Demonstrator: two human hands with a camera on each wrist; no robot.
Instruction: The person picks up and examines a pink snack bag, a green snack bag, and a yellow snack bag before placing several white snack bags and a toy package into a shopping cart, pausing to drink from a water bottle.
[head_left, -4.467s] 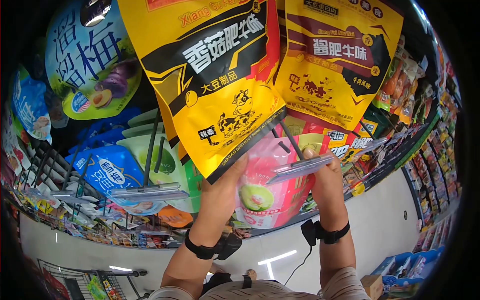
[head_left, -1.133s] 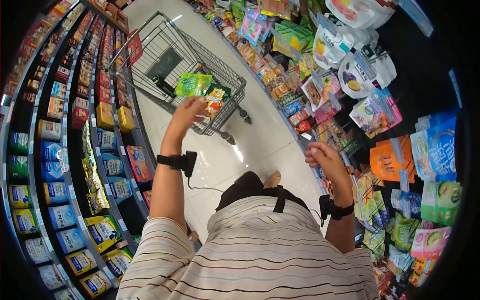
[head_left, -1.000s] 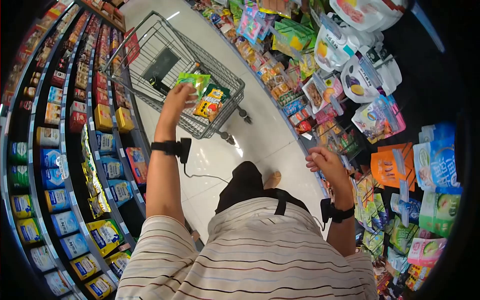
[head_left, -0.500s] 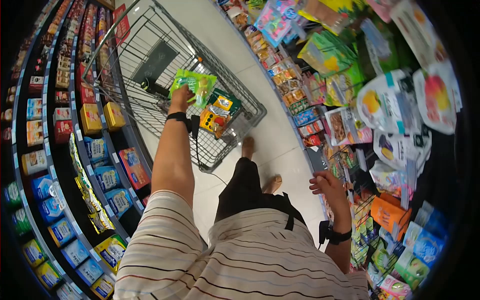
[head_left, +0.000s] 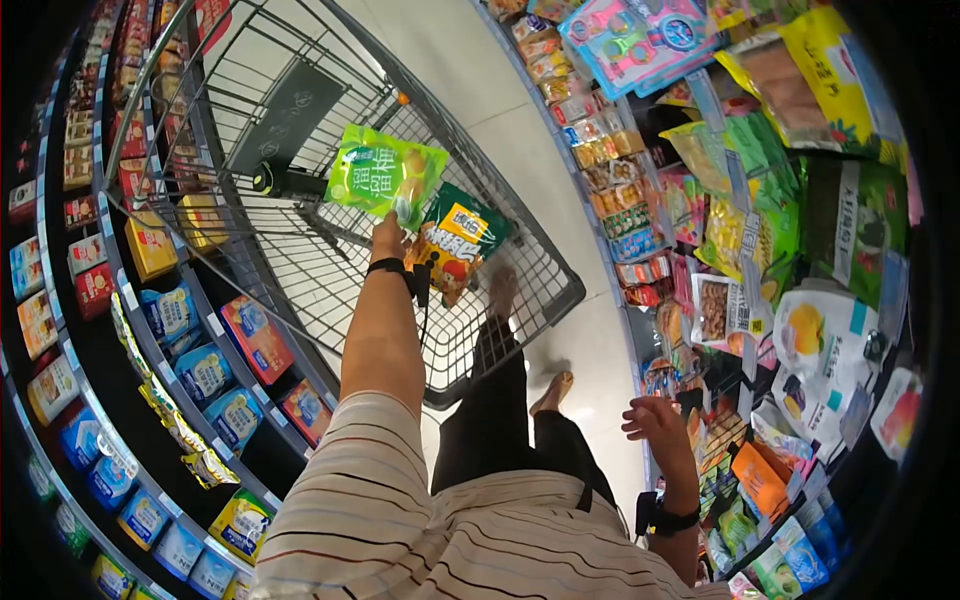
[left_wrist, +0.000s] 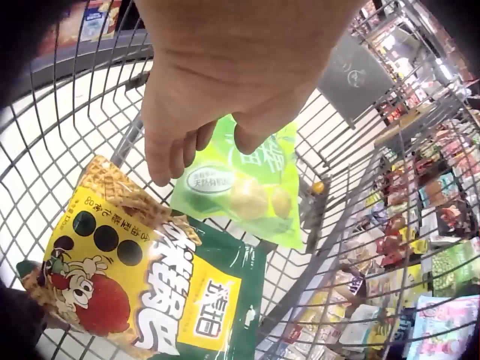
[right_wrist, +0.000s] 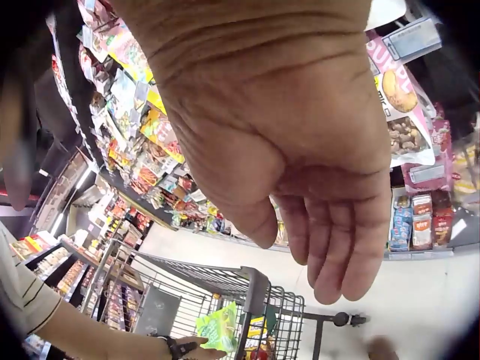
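Observation:
In the shopping cart lie two snack bags. One is a bright green bag of plums (head_left: 375, 165) with pictured fruit; the other, a dark green and yellow bag of crispy snacks (left_wrist: 135, 277), overlaps it. My left hand (head_left: 388, 238) reaches over the cart and pinches the lower edge of the plum bag. Seen from the left wrist, the fingers (left_wrist: 176, 154) and thumb lie on either side of that edge, and the hand hides part of the bag. Away from the cart, my right hand (right_wrist: 300, 172) hangs with loosely bent fingers beside the right-hand shelf, holding nothing.
The wire shopping cart (head_left: 500, 355) stands close in front of my legs, its rim around the bags. Shelves of boxes and pouches (head_left: 203, 367) line the left. Hanging snack packs (head_left: 820, 330) crowd the right, near the right arm. Pale tiled floor (head_left: 480, 110) shows between.
The hands have left the hanging yellow bags and pink pouch. My view has turned to the cart, which is now nearer. The left hand has reached in to the plum bag; the right stays low.

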